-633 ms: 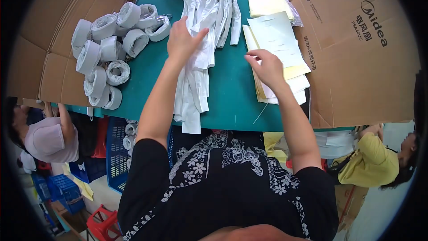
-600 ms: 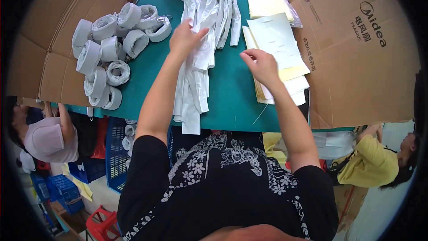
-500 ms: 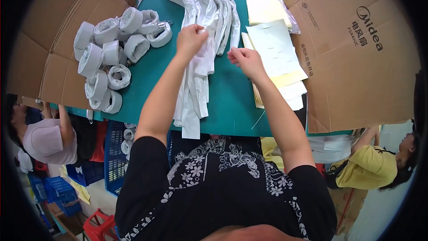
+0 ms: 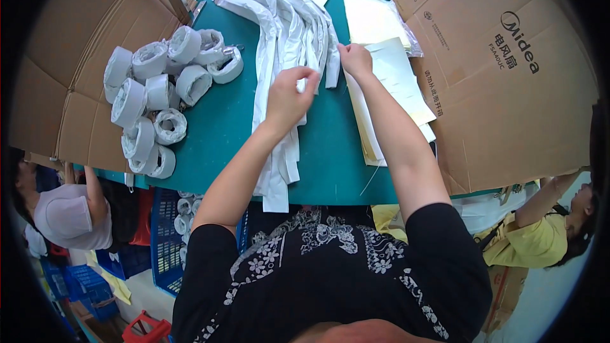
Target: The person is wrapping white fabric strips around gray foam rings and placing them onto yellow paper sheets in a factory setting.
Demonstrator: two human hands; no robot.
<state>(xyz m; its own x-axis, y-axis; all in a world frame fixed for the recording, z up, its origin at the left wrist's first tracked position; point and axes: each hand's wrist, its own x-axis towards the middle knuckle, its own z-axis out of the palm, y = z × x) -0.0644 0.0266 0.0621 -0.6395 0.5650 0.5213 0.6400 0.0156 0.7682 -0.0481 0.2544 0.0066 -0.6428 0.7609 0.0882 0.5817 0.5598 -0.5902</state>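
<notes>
Long white fabric strips [image 4: 270,44] lie in an overlapping heap down the middle of the green table, their lower ends near its front edge. Over the heap, my left hand [image 4: 287,100] is closed, thumb against fingers. A bit of white shows in the finger gap, but I cannot tell whether it is held or lies behind. Farther off and to the right, my right hand [image 4: 356,61] is closed in a pinch between the strips' right edge and the pale paper sheets [image 4: 397,79]. Whatever its fingertips hold is too small to make out.
Rolled white bands [image 4: 128,103] are piled on the left of the table [image 4: 210,133]. Open cardboard flaps [image 4: 495,89] stand at both sides. A blue basket [image 4: 166,235] with white rolls is below the front edge. People work at left and right.
My left hand has come nearer to me and slightly right along the strips. My right hand has moved away, up beside the strips' right edge, its fingers now more curled.
</notes>
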